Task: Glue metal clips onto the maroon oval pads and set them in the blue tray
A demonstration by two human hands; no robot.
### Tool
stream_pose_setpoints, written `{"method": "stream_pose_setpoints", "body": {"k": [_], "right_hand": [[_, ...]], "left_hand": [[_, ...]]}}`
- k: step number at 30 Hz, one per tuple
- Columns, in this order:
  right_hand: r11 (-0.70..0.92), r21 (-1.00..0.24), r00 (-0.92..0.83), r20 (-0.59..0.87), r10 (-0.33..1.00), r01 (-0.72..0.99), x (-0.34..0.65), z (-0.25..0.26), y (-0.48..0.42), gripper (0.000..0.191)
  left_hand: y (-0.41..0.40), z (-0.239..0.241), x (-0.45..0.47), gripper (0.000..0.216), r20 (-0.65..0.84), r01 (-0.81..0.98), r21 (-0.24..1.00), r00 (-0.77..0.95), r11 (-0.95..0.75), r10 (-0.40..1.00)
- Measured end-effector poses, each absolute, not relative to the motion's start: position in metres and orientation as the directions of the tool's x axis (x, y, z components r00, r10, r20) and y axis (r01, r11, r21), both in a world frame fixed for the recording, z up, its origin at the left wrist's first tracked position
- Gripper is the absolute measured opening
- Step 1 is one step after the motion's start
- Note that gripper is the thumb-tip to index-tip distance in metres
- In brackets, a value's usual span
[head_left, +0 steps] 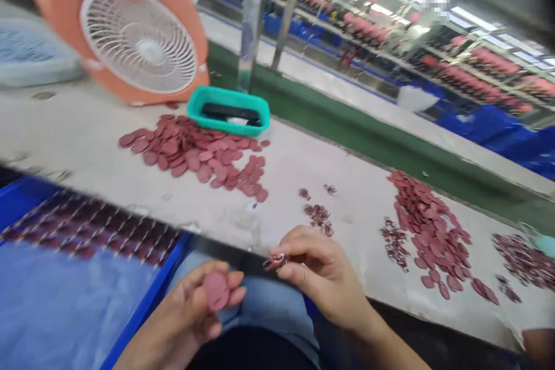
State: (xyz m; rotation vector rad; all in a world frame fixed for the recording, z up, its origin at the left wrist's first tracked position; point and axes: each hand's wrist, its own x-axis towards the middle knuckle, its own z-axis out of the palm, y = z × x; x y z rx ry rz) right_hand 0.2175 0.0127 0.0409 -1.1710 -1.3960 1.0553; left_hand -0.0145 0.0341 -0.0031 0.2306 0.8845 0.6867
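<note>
My left hand (191, 306) pinches a flat, dull-pink oval disc (215, 290) with a small slit near its lower edge. In my right hand (323, 277), thumb and fingers close on a small shiny pink-and-metal clip-like piece (275, 262); its exact kind is blurred. The two hands are apart, over my lap at the table's near edge. Beyond them lies a large heap of similar pink discs (195, 156). A small pile of shiny pieces (318, 217) sits just past my right hand.
An orange fan (141, 40) stands behind a green tray (229, 130) holding dark items. More pink discs (433, 231) and shiny pieces (524, 260) lie to the right. A blue bin (143, 289) with rows of dark-pink parts is at left. Loaded racks (364, 32) stand beyond the table.
</note>
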Motion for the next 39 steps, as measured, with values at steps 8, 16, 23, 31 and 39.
{"method": "stream_pose_setpoints", "body": {"k": [8, 16, 23, 31, 39], "right_hand": [[0.334, -0.894, -0.123, 0.311, 0.943, 0.299, 0.184, 0.036, -0.001, 0.015], [0.414, -0.832, -0.202, 0.363, 0.91, 0.37, 0.184, 0.04, 0.001, 0.011], [0.443, -0.807, -0.256, 0.367, 0.895, 0.391, 0.186, 0.041, 0.003, 0.01], [0.468, -0.791, -0.32, 0.359, 0.877, 0.395, 0.189, 0.043, 0.004, 0.011], [0.48, -0.779, -0.338, 0.361, 0.869, 0.404, 0.189, 0.044, 0.004, 0.009]], "left_hand": [[0.024, 0.001, -0.005, 0.041, -0.496, -0.429, 0.529, 0.544, 0.732, 0.677], [0.023, 0.0, -0.006, 0.04, -0.511, -0.411, 0.538, 0.536, 0.736, 0.672], [0.022, -0.005, -0.007, 0.038, -0.51, -0.405, 0.512, 0.567, 0.758, 0.647], [0.021, -0.005, -0.007, 0.039, -0.511, -0.382, 0.521, 0.577, 0.763, 0.637], [0.02, -0.006, -0.007, 0.037, -0.524, -0.387, 0.506, 0.572, 0.771, 0.631]]}}
